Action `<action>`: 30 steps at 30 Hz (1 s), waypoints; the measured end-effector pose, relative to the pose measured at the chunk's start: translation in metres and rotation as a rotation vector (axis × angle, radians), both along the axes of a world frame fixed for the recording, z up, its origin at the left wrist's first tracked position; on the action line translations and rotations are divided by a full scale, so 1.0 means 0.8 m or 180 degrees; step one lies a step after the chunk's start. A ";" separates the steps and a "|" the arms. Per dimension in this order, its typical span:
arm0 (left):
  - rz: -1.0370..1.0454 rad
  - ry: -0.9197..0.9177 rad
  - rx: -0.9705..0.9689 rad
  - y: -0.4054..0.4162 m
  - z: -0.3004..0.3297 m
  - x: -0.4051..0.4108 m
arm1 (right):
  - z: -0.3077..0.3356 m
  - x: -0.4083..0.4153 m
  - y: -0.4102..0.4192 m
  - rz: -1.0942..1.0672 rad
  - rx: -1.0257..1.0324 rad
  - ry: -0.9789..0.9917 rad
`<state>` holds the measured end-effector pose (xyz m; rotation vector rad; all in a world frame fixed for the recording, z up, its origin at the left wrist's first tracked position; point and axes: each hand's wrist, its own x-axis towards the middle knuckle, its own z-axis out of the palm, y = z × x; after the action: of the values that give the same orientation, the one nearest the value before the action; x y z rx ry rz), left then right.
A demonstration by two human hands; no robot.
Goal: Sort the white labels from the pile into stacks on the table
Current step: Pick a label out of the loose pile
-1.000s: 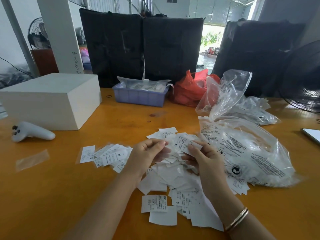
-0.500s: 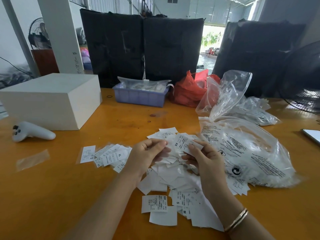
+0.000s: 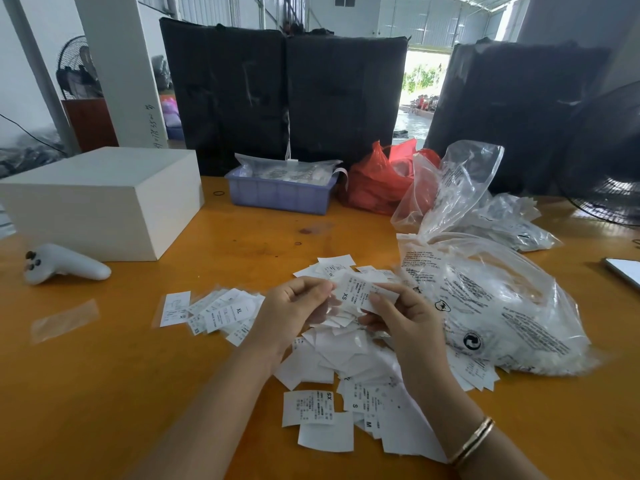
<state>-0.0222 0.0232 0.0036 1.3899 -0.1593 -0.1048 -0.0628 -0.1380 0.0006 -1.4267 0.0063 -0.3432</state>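
White labels (image 3: 349,355) lie in a loose pile on the orange table (image 3: 104,393), in front of the person and just beside a clear printed plastic bag (image 3: 502,306). Above the pile, the left hand (image 3: 294,306) and right hand (image 3: 405,320) both pinch a small bunch of held labels (image 3: 360,292), fingers curled round its edges. A fanned sorted stack (image 3: 221,313) lies left of the pile, near a white controller (image 3: 62,265).

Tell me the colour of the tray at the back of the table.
Pale purple-blue tray, seen in the head view.
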 end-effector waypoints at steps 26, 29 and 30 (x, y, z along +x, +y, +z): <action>0.0051 -0.0301 0.0210 -0.009 -0.010 0.001 | -0.010 0.007 0.004 0.0247 -0.0922 0.0103; 0.0059 -0.0321 0.0254 -0.009 -0.010 0.001 | -0.010 0.008 0.004 0.0149 -0.1354 0.0004; 0.0115 -0.0294 0.0239 -0.007 -0.010 0.002 | -0.010 0.008 0.002 0.0043 -0.1582 -0.0056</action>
<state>-0.0208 0.0174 -0.0040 1.4726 -0.2090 -0.0167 -0.0562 -0.1366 -0.0072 -1.9142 -0.1095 -0.3610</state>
